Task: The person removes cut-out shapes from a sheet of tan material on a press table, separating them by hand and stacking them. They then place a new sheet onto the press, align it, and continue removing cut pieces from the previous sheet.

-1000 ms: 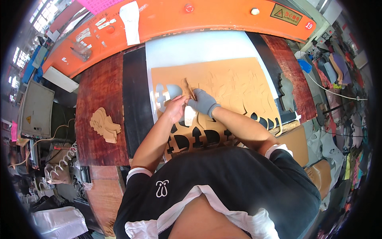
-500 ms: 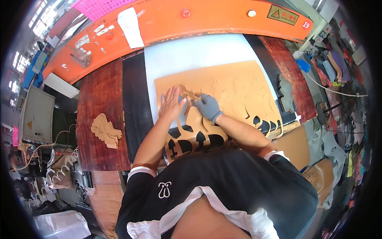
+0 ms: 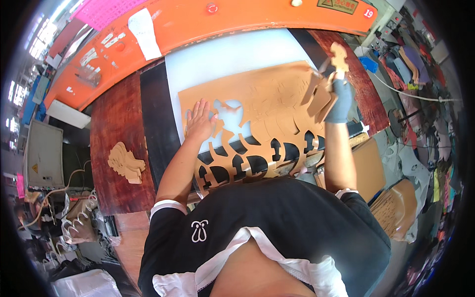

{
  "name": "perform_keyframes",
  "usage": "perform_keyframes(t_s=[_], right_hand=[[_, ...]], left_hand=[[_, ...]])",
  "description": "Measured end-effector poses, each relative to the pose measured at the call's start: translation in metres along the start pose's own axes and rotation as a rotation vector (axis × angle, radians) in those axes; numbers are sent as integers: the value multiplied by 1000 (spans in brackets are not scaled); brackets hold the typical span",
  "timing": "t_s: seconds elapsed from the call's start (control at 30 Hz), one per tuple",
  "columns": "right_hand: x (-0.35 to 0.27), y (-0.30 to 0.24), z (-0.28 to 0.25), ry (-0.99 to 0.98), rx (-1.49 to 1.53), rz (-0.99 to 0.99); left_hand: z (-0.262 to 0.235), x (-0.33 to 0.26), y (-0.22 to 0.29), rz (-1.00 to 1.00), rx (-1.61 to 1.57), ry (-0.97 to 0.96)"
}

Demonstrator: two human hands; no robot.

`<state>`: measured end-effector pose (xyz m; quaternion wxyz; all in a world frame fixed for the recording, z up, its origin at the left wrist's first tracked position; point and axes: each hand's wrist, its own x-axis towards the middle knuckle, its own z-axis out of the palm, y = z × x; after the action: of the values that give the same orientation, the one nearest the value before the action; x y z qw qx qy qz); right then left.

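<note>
While pressing on the left of the tan sheet with the flat, empty left hand, gripping cut pieces in the right hand by the sheet's right edge. Probably taking pieces out, next needing a firm hold.

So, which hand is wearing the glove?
The right hand, in a grey glove and holding tan cut pieces; the left hand is bare and rests on the tan sheet.

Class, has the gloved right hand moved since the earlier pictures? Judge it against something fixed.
Yes. Judged against the orange beam, the gloved right hand has moved rightward and nearer the beam, holding tan cut pieces.
</note>
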<state>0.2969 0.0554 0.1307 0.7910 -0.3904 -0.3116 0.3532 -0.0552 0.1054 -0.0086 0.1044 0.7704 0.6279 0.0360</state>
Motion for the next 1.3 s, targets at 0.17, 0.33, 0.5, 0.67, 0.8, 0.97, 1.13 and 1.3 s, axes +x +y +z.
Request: perform_keyframes(t_s=[0.17,0.33,0.5,0.67,0.8,0.97,1.13,1.3], right_hand=[[12,-27,-31,19,-98,-42],[4,19,-36,-92,-597,-19],[-33,120,7,-543,-1230,-160],[-38,161,24,-442,-1154,-36],[-25,161,21,-519,-1120,114],[2,137,8,-410,-793,166],[39,68,-17,-388,-853,88],[10,87,14,-601,-1390,-73]], left_hand=[[-16,3,4,20,-30,-30],[-6,-6,72,134,-686,-32],[2,24,104,-303,-1232,-215],[-4,59,89,-602,-1541,-523],[3,66,96,-488,-1376,-539],[10,60,97,-388,-1587,-463],[11,52,92,-398,-1641,-416],[10,51,94,-415,-1588,-411]])
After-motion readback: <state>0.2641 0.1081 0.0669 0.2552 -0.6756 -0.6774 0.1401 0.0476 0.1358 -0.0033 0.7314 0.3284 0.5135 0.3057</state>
